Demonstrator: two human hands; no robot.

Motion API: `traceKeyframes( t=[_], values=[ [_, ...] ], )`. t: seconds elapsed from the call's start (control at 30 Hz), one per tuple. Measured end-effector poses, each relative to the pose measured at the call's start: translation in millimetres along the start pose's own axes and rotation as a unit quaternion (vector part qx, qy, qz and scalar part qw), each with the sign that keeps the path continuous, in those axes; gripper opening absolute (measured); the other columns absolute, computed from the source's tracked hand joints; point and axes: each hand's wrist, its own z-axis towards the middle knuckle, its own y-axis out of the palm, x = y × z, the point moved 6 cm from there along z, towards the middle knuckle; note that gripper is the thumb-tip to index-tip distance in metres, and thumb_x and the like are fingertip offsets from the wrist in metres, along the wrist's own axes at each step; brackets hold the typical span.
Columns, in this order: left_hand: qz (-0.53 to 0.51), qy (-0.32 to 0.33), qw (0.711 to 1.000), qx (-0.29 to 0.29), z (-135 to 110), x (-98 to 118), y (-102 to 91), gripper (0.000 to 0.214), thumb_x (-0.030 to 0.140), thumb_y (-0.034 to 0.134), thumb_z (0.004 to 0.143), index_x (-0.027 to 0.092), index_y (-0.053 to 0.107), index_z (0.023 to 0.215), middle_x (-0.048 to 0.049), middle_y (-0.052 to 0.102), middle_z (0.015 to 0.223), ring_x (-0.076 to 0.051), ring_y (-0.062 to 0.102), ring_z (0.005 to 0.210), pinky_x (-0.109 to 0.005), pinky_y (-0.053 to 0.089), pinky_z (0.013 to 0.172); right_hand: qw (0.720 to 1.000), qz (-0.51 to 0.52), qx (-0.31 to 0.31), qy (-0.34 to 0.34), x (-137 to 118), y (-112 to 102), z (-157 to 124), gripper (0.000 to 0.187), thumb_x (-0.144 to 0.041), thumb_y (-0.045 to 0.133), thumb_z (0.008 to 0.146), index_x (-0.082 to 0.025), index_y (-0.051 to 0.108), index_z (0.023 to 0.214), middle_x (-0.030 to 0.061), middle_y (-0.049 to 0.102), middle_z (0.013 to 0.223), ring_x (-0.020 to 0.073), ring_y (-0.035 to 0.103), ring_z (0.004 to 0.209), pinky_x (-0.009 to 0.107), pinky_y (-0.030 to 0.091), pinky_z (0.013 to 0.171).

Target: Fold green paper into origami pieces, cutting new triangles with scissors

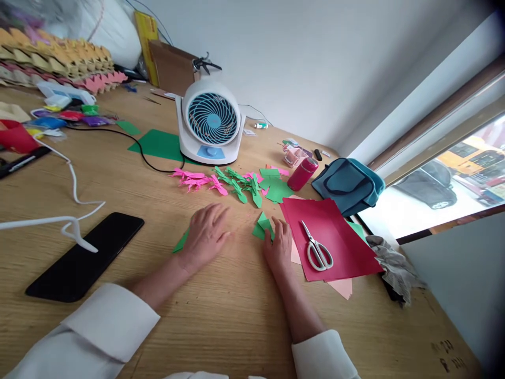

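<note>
My left hand lies flat on the wooden table, fingers spread, covering a green paper strip whose tip pokes out at its left. My right hand rests just to the right, fingertips pressing on a small folded green paper piece. Beyond both hands lies a row of folded pink paper shapes and green paper shapes. White scissors lie on a red paper sheet right of my right hand.
A white desk fan stands behind the paper shapes on a green sheet. A black phone and white cable lie at left. A dark red bottle and blue bag sit at right by the window.
</note>
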Motion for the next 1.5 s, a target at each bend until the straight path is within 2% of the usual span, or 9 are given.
traceKeyframes(
  t=[0.17,0.3,0.47,0.57,0.67,0.83,0.93,1.2,1.5],
  values=[
    [0.068,-0.103,0.990,-0.062,-15,-47,2.8,0.056,0.036,0.060,0.087,0.013,0.049,0.137,-0.0204,0.053,0.138,-0.037,0.051,0.126,-0.052,0.043,0.100,1.000,0.014,0.004,-0.008,-3,-2,-1,0.033,-0.020,0.048,0.094,-0.018,0.054,0.126,0.0124,0.059,0.118,0.0266,0.053,0.111,0.045,0.045,0.096],
    [0.064,-0.079,0.992,-0.069,-19,-59,7.6,0.031,0.026,0.051,0.090,0.013,0.063,0.115,-0.0185,0.065,0.120,-0.034,0.062,0.108,-0.048,0.051,0.089,1.000,0.023,0.003,-0.011,-5,-5,-2,0.033,-0.016,0.048,0.092,-0.019,0.056,0.124,0.0126,0.060,0.118,0.0264,0.054,0.111,0.045,0.045,0.094],
    [0.046,-0.040,0.998,-0.024,-18,-60,4.5,0.028,0.017,0.044,0.093,0.013,0.067,0.108,-0.0157,0.072,0.100,-0.029,0.068,0.090,-0.041,0.055,0.076,0.999,0.030,-0.013,-0.018,-12,-11,-9,0.033,-0.014,0.048,0.091,-0.018,0.056,0.123,0.0134,0.060,0.120,0.0264,0.054,0.112,0.045,0.045,0.094],
    [0.020,-0.002,1.000,-0.007,-18,-50,-0.9,0.029,0.013,0.042,0.094,0.014,0.068,0.107,-0.0116,0.075,0.098,-0.025,0.070,0.085,-0.037,0.055,0.075,0.998,0.050,-0.028,-0.035,-21,-15,-17,0.033,-0.013,0.048,0.091,-0.018,0.056,0.123,0.0128,0.059,0.120,0.0258,0.055,0.112,0.045,0.047,0.095],
    [-0.049,0.103,0.993,-0.001,-20,-19,-6.9,0.030,0.011,0.043,0.096,0.017,0.068,0.112,-0.0069,0.076,0.099,-0.020,0.070,0.086,-0.035,0.053,0.077,0.993,0.089,-0.059,-0.053,-32,-22,-31,0.034,-0.012,0.046,0.092,-0.020,0.055,0.124,0.0116,0.059,0.120,0.0244,0.056,0.114,0.046,0.047,0.098],
    [-0.183,0.271,0.945,-0.011,-36,44,-11.4,0.029,0.013,0.044,0.099,0.020,0.065,0.118,-0.0024,0.076,0.106,-0.015,0.067,0.105,-0.030,0.048,0.090,0.975,0.161,-0.146,-0.052,-43,-39,-59,0.038,-0.015,0.049,0.094,-0.021,0.049,0.131,0.0128,0.054,0.127,0.0226,0.054,0.121,0.042,0.046,0.104],
    [-0.204,0.333,0.919,-0.044,-46,66,-7.6,0.030,0.012,0.041,0.100,0.020,0.064,0.118,-0.0017,0.076,0.107,-0.015,0.066,0.105,-0.030,0.048,0.088,0.965,0.166,-0.194,-0.067,-46,-46,-72,0.039,-0.022,0.053,0.095,-0.020,0.047,0.133,0.0134,0.055,0.127,0.0235,0.054,0.119,0.041,0.048,0.101],
    [-0.171,0.275,0.943,-0.080,-45,57,0.0,0.026,0.012,0.047,0.097,0.016,0.064,0.117,-0.0062,0.073,0.109,-0.017,0.066,0.100,-0.032,0.053,0.090,0.957,0.116,-0.236,-0.124,-50,-41,-76,0.027,-0.021,0.053,0.097,-0.020,0.056,0.123,0.0099,0.064,0.110,0.0234,0.058,0.100,0.042,0.049,0.089],
    [-0.164,0.238,0.950,-0.118,-44,57,6.0,0.021,0.014,0.050,0.096,0.018,0.070,0.102,-0.0061,0.072,0.101,-0.018,0.065,0.097,-0.034,0.054,0.088,0.959,0.110,-0.237,-0.105,-45,-40,-75,0.018,-0.021,0.049,0.099,-0.019,0.064,0.109,0.0092,0.065,0.102,0.0213,0.057,0.094,0.039,0.049,0.086]
  ],
)
